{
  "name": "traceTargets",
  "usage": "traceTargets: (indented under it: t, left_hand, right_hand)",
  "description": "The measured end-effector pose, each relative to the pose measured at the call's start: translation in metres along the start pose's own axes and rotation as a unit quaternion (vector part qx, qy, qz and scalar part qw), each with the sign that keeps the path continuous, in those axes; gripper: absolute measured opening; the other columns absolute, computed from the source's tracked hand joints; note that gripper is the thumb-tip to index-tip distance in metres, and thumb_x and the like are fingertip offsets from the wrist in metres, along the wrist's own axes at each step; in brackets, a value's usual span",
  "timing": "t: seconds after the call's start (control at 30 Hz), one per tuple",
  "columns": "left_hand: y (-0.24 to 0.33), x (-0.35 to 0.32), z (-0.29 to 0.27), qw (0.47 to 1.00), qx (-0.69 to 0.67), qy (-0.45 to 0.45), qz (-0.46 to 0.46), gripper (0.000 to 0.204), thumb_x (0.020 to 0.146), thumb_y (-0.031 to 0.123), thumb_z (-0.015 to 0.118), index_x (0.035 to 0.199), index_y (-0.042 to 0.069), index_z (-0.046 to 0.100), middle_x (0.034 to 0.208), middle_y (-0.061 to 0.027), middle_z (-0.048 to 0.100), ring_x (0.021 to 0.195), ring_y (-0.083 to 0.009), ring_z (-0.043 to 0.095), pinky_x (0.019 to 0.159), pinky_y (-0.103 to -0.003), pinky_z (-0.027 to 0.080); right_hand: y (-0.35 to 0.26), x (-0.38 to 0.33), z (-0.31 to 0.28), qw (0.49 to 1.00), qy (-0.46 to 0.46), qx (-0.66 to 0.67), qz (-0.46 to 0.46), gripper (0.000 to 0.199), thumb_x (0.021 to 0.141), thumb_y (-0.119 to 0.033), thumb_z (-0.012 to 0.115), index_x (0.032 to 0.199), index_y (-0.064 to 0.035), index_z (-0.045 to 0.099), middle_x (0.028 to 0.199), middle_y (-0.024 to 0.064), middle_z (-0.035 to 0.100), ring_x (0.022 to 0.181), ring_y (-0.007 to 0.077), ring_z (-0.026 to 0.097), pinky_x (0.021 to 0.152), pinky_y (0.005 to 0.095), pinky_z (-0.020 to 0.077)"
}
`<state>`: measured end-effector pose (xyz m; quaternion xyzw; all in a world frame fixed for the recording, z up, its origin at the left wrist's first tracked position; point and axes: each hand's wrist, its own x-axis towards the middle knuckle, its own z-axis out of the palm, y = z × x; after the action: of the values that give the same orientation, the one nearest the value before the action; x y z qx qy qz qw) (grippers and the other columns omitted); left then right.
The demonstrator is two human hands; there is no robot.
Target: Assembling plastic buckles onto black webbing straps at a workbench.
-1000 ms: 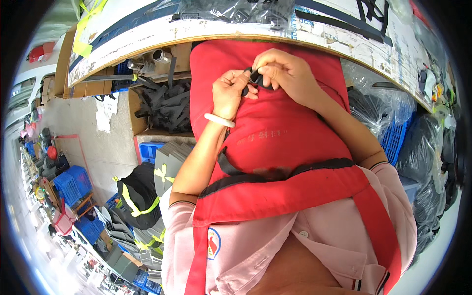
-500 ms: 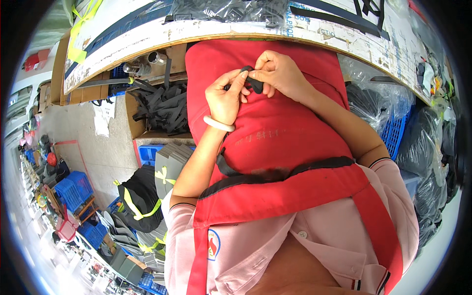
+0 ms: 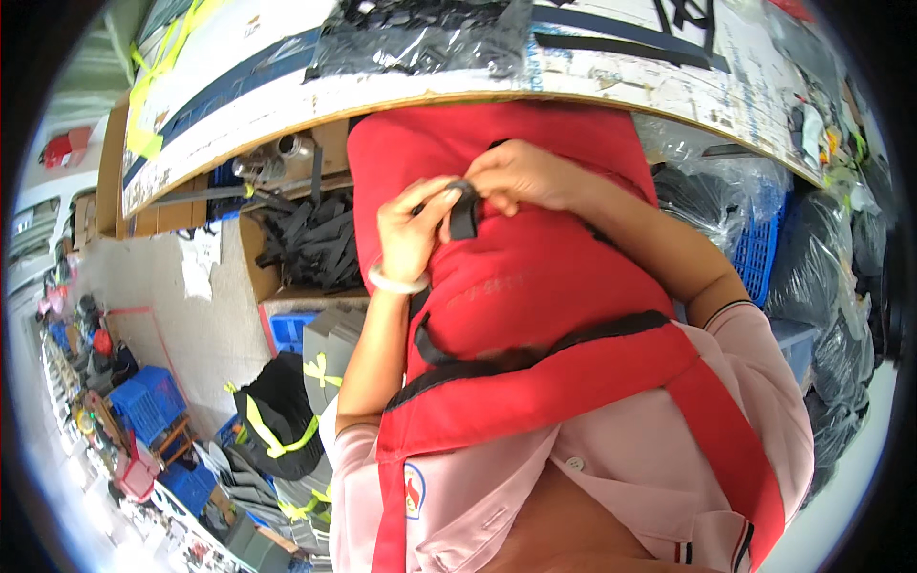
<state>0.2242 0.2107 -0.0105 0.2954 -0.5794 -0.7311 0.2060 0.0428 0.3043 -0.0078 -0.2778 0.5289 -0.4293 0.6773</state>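
Both my hands are up on the red life vest (image 3: 535, 277) that's draped from the desk (image 3: 382, 95) edge down onto my lap. My left hand (image 3: 413, 234) has its fingers (image 3: 441, 196) pinched closed on the top of a short black strap (image 3: 463, 218), and my right hand (image 3: 521, 175) is closed on the same strap from the other side, so we're basically touching fingertip to fingertip. The strap hangs down flat against the vest's upper part, just below the desk edge. There's a white bracelet (image 3: 396, 283) on my left wrist. Lower down a black belt (image 3: 564, 342) runs across the vest. On top of the desk sits a clear bag of black parts (image 3: 420, 33), and under the desk to my left there's a cardboard box of black straps (image 3: 310, 239). Blue crates (image 3: 148, 401) are on the floor further left.
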Motion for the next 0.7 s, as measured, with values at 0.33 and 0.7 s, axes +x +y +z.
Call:
traceTargets:
  t: [0.33, 0.7]
  left_hand:
    - [0.028, -0.020, -0.031, 0.995, 0.032, 0.055, 0.073, 0.015, 0.084, -0.005, 0.063, 0.098, -0.005, 0.068, 0.078, -0.0049, 0.063, 0.053, -0.0063, 0.049, 0.047, -0.019, 0.038]
    - [0.024, -0.015, -0.019, 0.990, 0.061, 0.065, 0.107, 0.014, 0.082, -0.003, 0.068, 0.096, -0.004, 0.069, 0.079, -0.0049, 0.063, 0.055, -0.0062, 0.051, 0.046, -0.019, 0.039]
  right_hand:
    - [-0.037, -0.003, 0.021, 0.998, -0.036, -0.019, -0.049, 0.022, 0.095, -0.020, 0.056, 0.097, 0.0008, 0.063, 0.077, 0.0015, 0.057, 0.051, 0.0061, 0.052, 0.045, 0.0197, 0.0420]
    - [-0.026, -0.003, 0.023, 0.997, -0.027, 0.065, -0.031, 0.024, 0.093, -0.024, 0.058, 0.088, -0.0013, 0.062, 0.071, 0.0008, 0.056, 0.053, 0.0052, 0.053, 0.045, 0.0185, 0.0416]
